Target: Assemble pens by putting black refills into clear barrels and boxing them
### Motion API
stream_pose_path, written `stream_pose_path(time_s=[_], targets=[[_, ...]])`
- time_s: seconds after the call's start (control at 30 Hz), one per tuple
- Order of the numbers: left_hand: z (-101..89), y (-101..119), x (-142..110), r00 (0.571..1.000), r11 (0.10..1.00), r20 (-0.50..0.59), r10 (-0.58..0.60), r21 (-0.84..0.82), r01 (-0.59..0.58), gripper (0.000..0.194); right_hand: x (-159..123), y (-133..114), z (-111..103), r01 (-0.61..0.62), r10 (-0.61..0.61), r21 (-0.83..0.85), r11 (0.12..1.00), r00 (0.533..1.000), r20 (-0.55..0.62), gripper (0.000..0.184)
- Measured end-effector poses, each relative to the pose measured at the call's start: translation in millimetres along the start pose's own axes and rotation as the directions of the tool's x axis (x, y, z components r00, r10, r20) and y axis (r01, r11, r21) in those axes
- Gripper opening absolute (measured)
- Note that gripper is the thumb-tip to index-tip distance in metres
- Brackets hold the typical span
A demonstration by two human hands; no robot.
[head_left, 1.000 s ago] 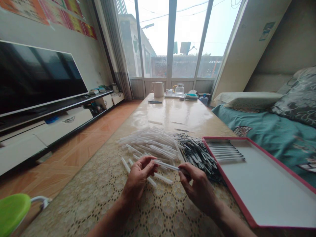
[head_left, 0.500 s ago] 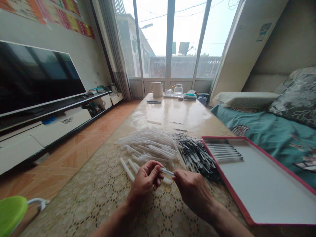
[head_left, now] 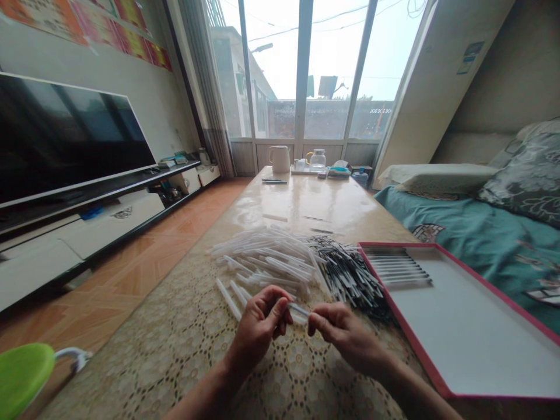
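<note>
Between my two hands stretches a slim pen (head_left: 299, 309) with a pale, see-through barrel. My left hand (head_left: 262, 321) pinches its far-left end between thumb and fingers. On the other end, my right hand (head_left: 339, 331) closes with thumb and forefinger; the tip is hidden in the grip. Just beyond the hands lies a heap of clear white pen barrels (head_left: 275, 259), a few of them loose near my left hand. To its right is a pile of dark pen refills (head_left: 352, 277). A red-rimmed shallow box (head_left: 411, 341) holds a row of pens (head_left: 398, 268) at its far left corner.
The patterned table (head_left: 175, 338) runs toward the window. At its far end stand a kettle (head_left: 279, 160), a glass jug (head_left: 318, 159) and a tissue pack (head_left: 339, 170). A green stool (head_left: 26, 373) is at lower left, a bed (head_left: 464, 227) at right.
My right hand has turned slightly, its thumb now showing on the pen. The pen remains held between both hands, and the view has shifted a little.
</note>
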State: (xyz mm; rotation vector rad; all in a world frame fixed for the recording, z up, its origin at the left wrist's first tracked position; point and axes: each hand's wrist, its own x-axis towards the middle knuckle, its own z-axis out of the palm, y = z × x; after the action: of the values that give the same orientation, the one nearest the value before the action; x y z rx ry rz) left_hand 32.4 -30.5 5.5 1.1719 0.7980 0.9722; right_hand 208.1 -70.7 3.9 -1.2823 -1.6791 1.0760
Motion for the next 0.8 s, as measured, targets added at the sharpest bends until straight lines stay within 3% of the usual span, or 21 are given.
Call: stream_pose_path(time_s=[0.13, 0.27, 0.33, 0.43, 0.53, 0.67, 0.73, 0.8], targets=[[-2.3, -5, 0, 0.998, 0.998, 0.036, 0.049, 0.031, -0.05, 0.022, 1, -3, -1, -0.09, 0.081, 0.142, 0.986, 0.994, 0.069, 0.046], [-3.2, -13, 6, 0.998, 0.998, 0.038, 0.041, 0.042, -0.043, 0.024, 5, 3, -2, -0.075, 0.067, 0.1, 0.992, 0.995, 0.076, 0.044], [-2.5, -15, 9, 0.999, 0.996, 0.018, 0.05, 0.077, -0.052, 0.028, 7, 6, -4, -0.018, 0.017, 0.021, 1.0, 0.999, 0.036, 0.041], [-1.6, -14, 10, 0.989, 0.977, -0.063, 0.134, 0.177, -0.121, 0.041, 8, 1, -15, 0.034, -0.043, -0.08, 0.996, 0.993, -0.114, 0.035], [-2.4, -12, 9, 0.971, 0.956, -0.127, 0.202, 0.241, -0.167, 0.042, 4, -15, -40, 0.028, -0.053, -0.097, 0.995, 0.965, -0.257, 0.032], [-5.1, -11, 9, 0.957, 0.956, -0.181, 0.227, 0.229, -0.183, 0.04, -9, -34, -91, -0.038, -0.054, -0.306, 0.951, 0.956, -0.287, 0.026], [-5.9, -10, 11, 0.952, 0.957, -0.204, 0.227, 0.227, -0.18, 0.038, -18, -29, -120, -0.162, -0.031, -0.514, 0.842, 0.938, -0.346, 0.019], [-6.0, -9, 12, 0.95, 0.959, -0.217, 0.223, 0.226, -0.173, 0.037, -29, -10, -146, -0.301, -0.03, -0.69, 0.658, 0.905, -0.423, 0.016]])
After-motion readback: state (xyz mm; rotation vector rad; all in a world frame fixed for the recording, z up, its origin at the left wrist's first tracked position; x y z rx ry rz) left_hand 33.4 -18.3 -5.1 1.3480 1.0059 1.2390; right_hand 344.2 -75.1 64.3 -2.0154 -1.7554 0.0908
